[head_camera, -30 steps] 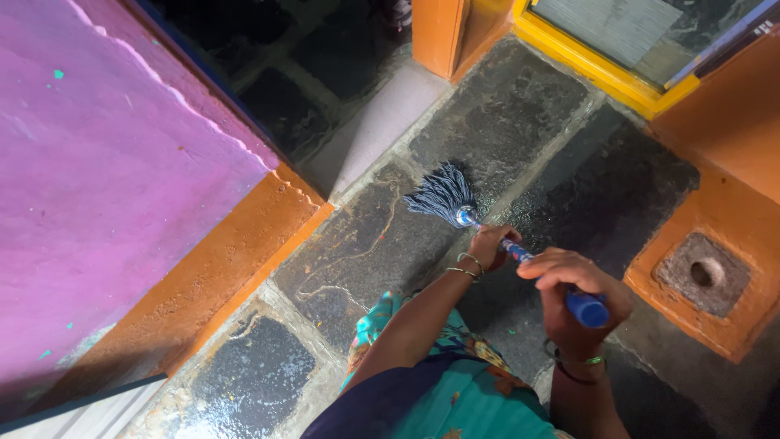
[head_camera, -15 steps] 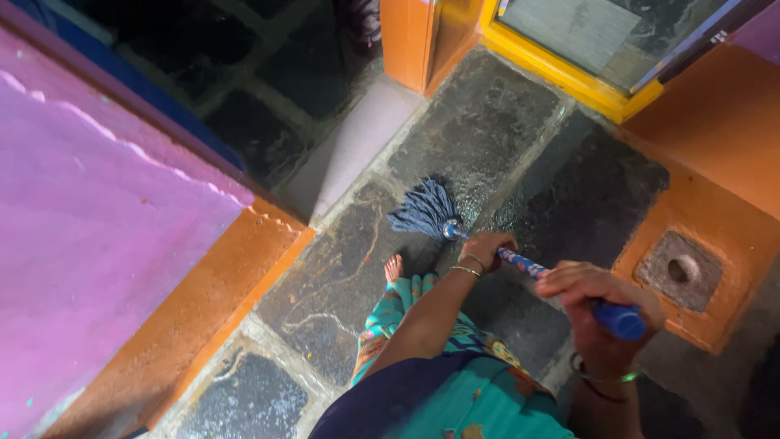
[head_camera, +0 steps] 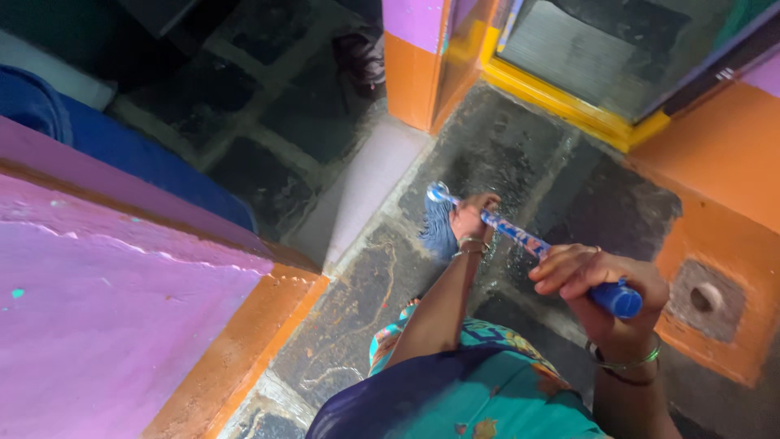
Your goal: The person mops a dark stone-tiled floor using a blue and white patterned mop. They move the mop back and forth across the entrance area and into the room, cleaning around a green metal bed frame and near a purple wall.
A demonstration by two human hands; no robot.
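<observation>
I hold a short mop with a blue patterned handle (head_camera: pixel 520 237) in both hands. My left hand (head_camera: pixel 471 215) grips the handle low down, just behind the metal collar, with bangles on that wrist. My right hand (head_camera: pixel 597 280) is closed around the solid blue grip end. The blue-grey string mop head (head_camera: pixel 437 232) hangs down beside my left hand, partly hidden by it, above the wet dark stone floor (head_camera: pixel 520 162). My arm and teal patterned clothing fill the bottom of the view.
A pink wall with an orange base (head_camera: pixel 244 349) runs along the left. An orange pillar (head_camera: pixel 414 73) and a yellow door threshold (head_camera: pixel 561 106) stand ahead. At the right an orange ledge holds a stone block with a round hole (head_camera: pixel 705 297).
The mop head has been lifted off the floor and pushed forward toward the pillar; it now hangs down. My view has tilted and shifted forward. Both hands keep their grip.
</observation>
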